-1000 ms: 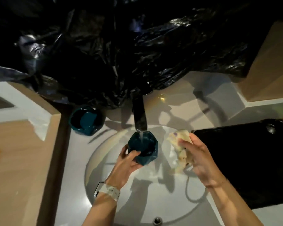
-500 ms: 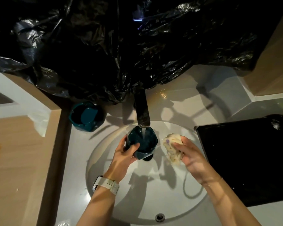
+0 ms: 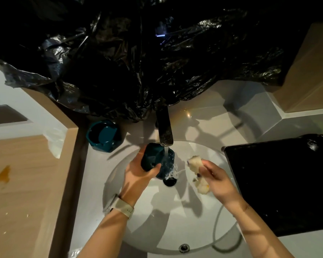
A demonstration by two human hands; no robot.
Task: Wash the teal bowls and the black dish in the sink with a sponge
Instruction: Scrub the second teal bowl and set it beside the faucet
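Observation:
My left hand grips a teal faceted bowl, tipped on its side under the running water from the dark tap, above the drain of the white sink. Water splashes off the bowl's outside. To its right, my right hand holds a pale crumpled sponge over the basin, apart from the bowl. A second teal bowl stands on the counter at the sink's back left. The black dish lies flat on the counter to the right of the sink.
Black plastic sheeting hangs over the wall behind the tap. A wooden surface with orange stains lies to the left. A wooden panel stands at the back right. An overflow hole sits at the sink's near rim.
My left hand has turned the teal bowl from mouth-up to on its side under the stream. My right hand with the sponge has drifted slightly right, away from the bowl.

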